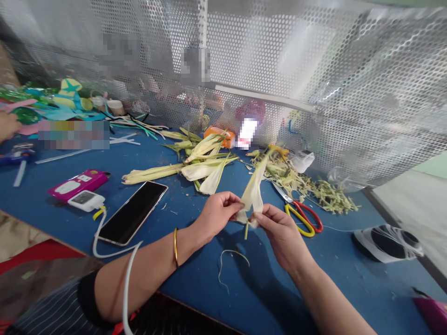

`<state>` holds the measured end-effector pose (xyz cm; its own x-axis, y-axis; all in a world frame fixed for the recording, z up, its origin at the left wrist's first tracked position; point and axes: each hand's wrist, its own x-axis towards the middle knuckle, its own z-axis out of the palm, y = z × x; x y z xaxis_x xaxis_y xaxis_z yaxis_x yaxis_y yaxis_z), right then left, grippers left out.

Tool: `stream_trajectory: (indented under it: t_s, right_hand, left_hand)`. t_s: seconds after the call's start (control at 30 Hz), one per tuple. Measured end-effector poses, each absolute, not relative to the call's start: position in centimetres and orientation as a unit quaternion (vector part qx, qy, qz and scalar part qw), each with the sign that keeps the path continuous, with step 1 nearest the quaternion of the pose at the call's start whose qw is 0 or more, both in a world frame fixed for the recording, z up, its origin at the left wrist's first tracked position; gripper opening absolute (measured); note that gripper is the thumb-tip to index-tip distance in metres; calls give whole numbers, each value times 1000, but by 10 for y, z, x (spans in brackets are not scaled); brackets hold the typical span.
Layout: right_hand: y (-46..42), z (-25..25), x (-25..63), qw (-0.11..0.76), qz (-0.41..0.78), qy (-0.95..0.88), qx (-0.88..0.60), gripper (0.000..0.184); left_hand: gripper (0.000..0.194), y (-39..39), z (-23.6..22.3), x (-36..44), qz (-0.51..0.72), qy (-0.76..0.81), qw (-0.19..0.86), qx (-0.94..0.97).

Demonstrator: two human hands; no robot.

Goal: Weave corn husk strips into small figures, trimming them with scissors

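Note:
Between my two hands a pale corn husk [256, 184] stands upright over the blue table, its narrow green end pointing away from me. My left hand [223, 209] pinches the husk's lower left edge. Fingers of my right hand [277, 228] are closed on its lower right side. A short green stub pokes out below, between the hands. Just right of my right hand lie scissors [303, 216] with one red and one yellow handle. Beyond my left hand rests a pile of corn husks [206, 163]. A loose thread [232, 253] curls on the table nearer to me.
Husk scraps [324, 193] lie at the back right. A black phone [134, 211], a magenta power bank [82, 184] and a white cable [127, 284] are on the left. At right sits a thread spool [387, 243]. Perforated metal [261, 51] stands behind; another person's hand [9, 125] is far left.

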<state>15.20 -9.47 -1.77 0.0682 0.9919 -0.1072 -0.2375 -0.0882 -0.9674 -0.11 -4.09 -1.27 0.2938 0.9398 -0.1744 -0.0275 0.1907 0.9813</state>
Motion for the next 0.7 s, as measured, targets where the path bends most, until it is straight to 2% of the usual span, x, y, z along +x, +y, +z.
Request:
stream_trajectory:
  t_s: [0.23,0.5,0.7]
  right_hand:
    - [-96,-10,156,564,608,-354,-432,19]
    - [-100,8,175,652,605,-301,-345,18]
    - [-117,34,201,764,541,-244,-255,35]
  left_hand:
    - [9,-34,-21,-4,387,457,605,525]
    - [5,-22,-26,-9,388,501,541,553]
    - [8,-10,-30,-13,384,550,502,546]
